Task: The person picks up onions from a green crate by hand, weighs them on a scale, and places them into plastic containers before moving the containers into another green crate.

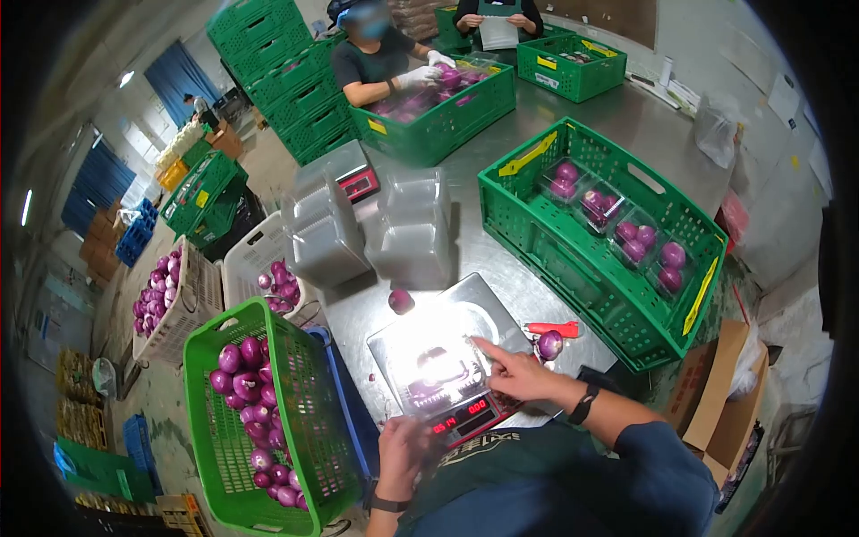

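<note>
A clear plastic container (438, 371) with red onions sits on the metal plate of a digital scale (385, 345), washed out by glare. My right hand (523, 374) is at the container's right edge, index finger stretched out and thumb apart from it. Low at the scale's left front corner is my left hand (403, 452), its fingers smeared by motion. The scale's red display (461, 418) is lit between my hands. One loose onion (401, 302) lies behind the scale. Another onion (550, 345) rests right of it, beside a red-handled tool (550, 328).
Stacks of clear containers (407, 246) stand behind the scale. A green crate (573, 259) at right holds packed onion containers. The light green basket (201, 430) at left holds loose onions. Across the table, a gloved person (376, 63) handles onions in another crate (447, 134).
</note>
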Demonstrator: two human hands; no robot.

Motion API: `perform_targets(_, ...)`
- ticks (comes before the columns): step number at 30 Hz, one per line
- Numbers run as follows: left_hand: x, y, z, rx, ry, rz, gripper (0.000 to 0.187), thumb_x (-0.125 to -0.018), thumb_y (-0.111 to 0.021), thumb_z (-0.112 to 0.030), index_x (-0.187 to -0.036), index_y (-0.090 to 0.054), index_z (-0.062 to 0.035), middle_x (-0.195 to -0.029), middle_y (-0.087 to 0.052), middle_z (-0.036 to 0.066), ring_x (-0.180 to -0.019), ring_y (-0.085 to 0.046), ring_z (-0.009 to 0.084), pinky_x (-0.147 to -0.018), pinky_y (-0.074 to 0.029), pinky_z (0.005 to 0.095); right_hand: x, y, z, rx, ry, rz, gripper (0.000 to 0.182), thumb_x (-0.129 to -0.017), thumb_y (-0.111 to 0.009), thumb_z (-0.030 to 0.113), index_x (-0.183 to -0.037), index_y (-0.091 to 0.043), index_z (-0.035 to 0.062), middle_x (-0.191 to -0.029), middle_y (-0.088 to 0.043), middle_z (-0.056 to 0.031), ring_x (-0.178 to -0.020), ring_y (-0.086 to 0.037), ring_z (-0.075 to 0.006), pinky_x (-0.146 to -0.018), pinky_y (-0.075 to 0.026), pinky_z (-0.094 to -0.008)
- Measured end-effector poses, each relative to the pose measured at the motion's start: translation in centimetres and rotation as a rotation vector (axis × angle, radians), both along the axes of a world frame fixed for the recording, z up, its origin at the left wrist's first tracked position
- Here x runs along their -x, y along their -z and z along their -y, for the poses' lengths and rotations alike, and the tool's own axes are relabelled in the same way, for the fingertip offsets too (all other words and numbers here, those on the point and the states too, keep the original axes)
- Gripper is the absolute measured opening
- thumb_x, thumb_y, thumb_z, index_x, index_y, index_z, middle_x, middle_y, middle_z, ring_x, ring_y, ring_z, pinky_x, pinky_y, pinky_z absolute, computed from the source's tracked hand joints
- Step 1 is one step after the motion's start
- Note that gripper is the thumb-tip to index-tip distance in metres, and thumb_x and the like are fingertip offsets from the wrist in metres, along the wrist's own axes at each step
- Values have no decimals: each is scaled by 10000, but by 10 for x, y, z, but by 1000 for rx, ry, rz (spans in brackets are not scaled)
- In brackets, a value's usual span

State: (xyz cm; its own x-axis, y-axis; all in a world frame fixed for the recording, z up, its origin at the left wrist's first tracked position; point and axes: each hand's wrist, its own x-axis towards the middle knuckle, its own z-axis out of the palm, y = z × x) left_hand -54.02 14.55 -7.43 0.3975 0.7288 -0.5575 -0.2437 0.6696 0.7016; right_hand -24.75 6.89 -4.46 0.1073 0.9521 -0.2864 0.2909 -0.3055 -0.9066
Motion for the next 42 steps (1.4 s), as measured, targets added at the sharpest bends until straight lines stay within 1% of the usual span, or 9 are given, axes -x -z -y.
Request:
perform_targets(1, 2, 12, -5, -18, 3, -15, 114, -935, -644, -77, -973, -540, -51, -864, -644, 120, -754, -673, 270, -563, -509, 331, 6, 13, -1, 41, 155, -144, 640, -863, -614, 121, -1469, -434, 23, -773, -689, -105, -647, -672, -201, -572, -525, -342)
perform_targets(4, 3, 25, -19, -58, 22, -45, 130, -911, -647, -40, -924, -519, -59, -827, -618, 109, -703, -651, 256, -528, -490, 314, 11, 47, -6, 50, 217, -252, 440, -901, -568, 57, -1328, -531, -40, -771, -693, -90, -624, -654, -143, -539, -511, -307)
perform_targets(5, 5, 25, -20, -63, 24, -53, 140, -903, -648, -29, -914, -512, -62, -817, -610, 105, -688, -643, 252, -519, -486, 310, 13, 47, -5, 7, 247, -231, 341, -906, -587, 71, -1221, -579, -60, -782, -692, -92, -634, -657, -147, -558, -517, -313)
perform_targets(9, 3, 22, -23, -50, 58, -79, 159, -905, -662, -38, -935, -507, -59, -833, -617, 110, -675, -636, 255, -533, -494, 335, 14, 42, -7, -27, 280, -144, 383, -882, -629, 92, -1238, -586, -42, -819, -704, -102, -685, -676, -173, -612, -532, -328)
perform_targets(14, -7, -9, -11, -82, -3, -112, 157, -933, -675, -98, -990, -535, -55, -841, -622, 104, -690, -642, 268, -549, -503, 365, 14, 50, -10, -130, 310, -8, 410, -850, -675, 128, -1232, -619, -11, -871, -723, -113, -783, -698, -201, -708, -549, -344)
perform_targets(19, 17, -1, -12, -133, -95, -47, 143, -956, -661, -165, -996, -562, -71, -842, -629, 59, -645, -557, 144, -574, -509, 370, 6, 49, 0, -77, 335, -78, 462, -874, -740, 255, -1244, -634, 1, -921, -733, -95, -836, -701, -186, -765, -551, -324)
perform_targets(24, 29, 1, -14, -158, -155, -75, 144, -963, -652, -187, -947, -552, -85, -817, -623, 53, -647, -569, 161, -572, -508, 357, 6, 55, 0, -91, 357, -110, 538, -901, -756, 375, -1248, -630, -16, -980, -728, -101, -864, -691, -182, -782, -548, -315)
perform_targets(27, 34, 7, -15, -161, -158, -86, 150, -961, -657, -194, -939, -553, -88, -824, -622, 51, -653, -575, 170, -570, -506, 354, 10, 32, 2, -79, 345, -70, 560, -902, -755, 401, -1243, -630, -24, -1000, -725, -115, -867, -690, -186, -785, -548, -317)
perform_targets(42, 40, 14, -15, -147, -172, -110, 161, -954, -672, -214, -960, -572, -89, -815, -617, 53, -676, -595, 233, -570, -504, 364, 13, 37, 5, -56, 374, -18, 486, -943, -696, 390, -1213, -661, -13, -1023, -722, -165, -870, -701, -218, -794, -554, -343)
